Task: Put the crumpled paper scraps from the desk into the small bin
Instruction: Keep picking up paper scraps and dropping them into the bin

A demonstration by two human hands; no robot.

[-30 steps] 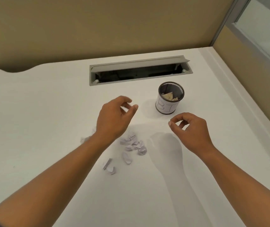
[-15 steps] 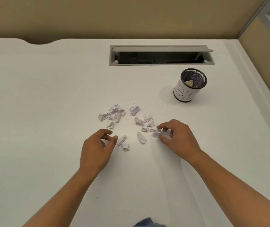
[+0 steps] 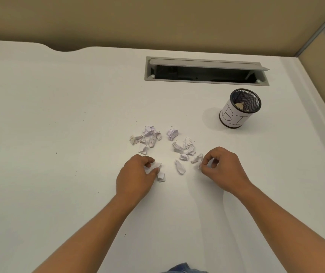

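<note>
Desk: the white desk fills most of the view, with tan partition walls along its far and right edges.
Cable slot: a grey cable slot is set into the far part of the desk, its flap raised.
Left hand: the left hand is knuckles up, thumb and fingers pinching a flat scrap at the near edge of the litter.
Right hand: the right hand has curled fingers, thumb and forefinger nipping a small scrap.
Bin: the small bin stands upright, right of the litter and well apart from it (mesh inside, a white label lettered "BI"), with a paper piece already in it.
Scraps: the remaining crumpled scraps lie loose on the desk between the hands and the slot; one scrap sits just beside the left fingers.
</note>
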